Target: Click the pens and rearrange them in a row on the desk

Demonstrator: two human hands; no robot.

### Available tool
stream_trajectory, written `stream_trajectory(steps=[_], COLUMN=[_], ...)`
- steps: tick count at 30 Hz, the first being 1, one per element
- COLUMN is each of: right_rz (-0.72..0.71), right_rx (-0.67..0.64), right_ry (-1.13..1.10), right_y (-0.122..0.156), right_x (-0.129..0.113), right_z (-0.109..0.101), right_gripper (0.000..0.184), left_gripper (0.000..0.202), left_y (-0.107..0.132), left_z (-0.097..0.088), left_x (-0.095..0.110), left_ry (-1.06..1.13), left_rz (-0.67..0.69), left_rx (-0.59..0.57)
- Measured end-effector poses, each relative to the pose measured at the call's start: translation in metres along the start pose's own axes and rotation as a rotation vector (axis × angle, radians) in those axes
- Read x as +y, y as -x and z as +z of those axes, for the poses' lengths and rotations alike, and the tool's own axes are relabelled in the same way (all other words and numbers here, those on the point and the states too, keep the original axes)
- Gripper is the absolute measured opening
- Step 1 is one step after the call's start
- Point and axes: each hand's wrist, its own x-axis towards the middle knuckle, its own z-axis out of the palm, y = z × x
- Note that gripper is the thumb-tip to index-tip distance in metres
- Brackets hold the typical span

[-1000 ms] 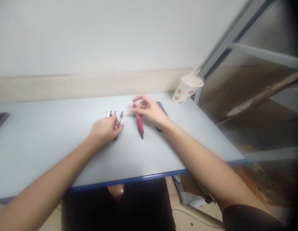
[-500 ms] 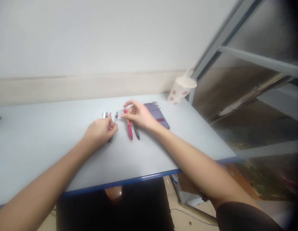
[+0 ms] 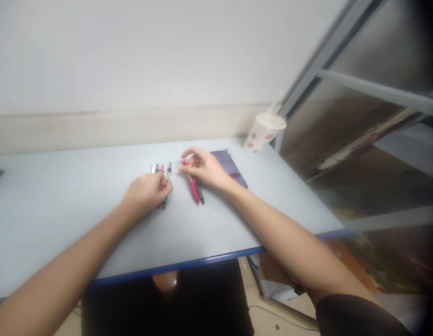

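Observation:
My left hand [image 3: 145, 192] lies curled over the middle of a small group of pens on the pale grey table top [image 3: 80, 224], hiding part of them. That group holds a silver-capped pen [image 3: 153, 168], a red pen [image 3: 161, 168] running under my fingers, and a black pen [image 3: 168, 171]. My right hand [image 3: 204, 169] pinches the upper barrel of a second red pen [image 3: 192, 184] between thumb and fingers. A dark pen [image 3: 201, 193] lies right beside that pen's lower half.
A dark purple phone [image 3: 229, 168] lies just past my right hand. A white paper cup [image 3: 263, 133] with red flowers stands tilted at the back right corner. A grey metal frame [image 3: 328, 60] rises beyond it, and the table's blue front edge [image 3: 174, 266] runs below my arms.
The lower end of the red pen under my right hand has swung rightward, closer to the dark pen. My left hand has barely moved. The view has shifted slightly since the earliest frame.

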Motion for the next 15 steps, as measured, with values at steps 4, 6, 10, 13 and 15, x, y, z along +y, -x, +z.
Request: stream_trajectory(steps=[4,6,10,13,15], right_rz=[0.02,0.029,0.03,0.036,0.037], right_rx=[-0.03,-0.042,0.005,0.002,-0.01], right_ry=[0.008,0.031,0.008,0.04,0.079], right_y=[0.0014,0.0021,0.0022,0.0019,0.002], right_x=[-0.0016,-0.0022,-0.0018,-0.0014,-0.0022], right_z=[-0.0004,-0.0003,-0.0004,-0.001,-0.0011], right_gripper=[0.03,0.028,0.035,0.032,0.022], left_gripper=[0.025,0.026,0.027,0.028,0.028], left_y=[-0.0008,-0.0011,-0.0007,-0.0005,-0.0007], left_z=[0.0043,0.0061,0.0051,0.0032,0.0031], left_x=[-0.0001,-0.0002,-0.0001,-0.0001,-0.0006], left_ry=[-0.071,-0.111,-0.117,-0.108,-0.107], left_rz=[0.007,0.012,0.019,0.019,0.011], left_rx=[0.016,0.03,0.017,0.002,0.0])
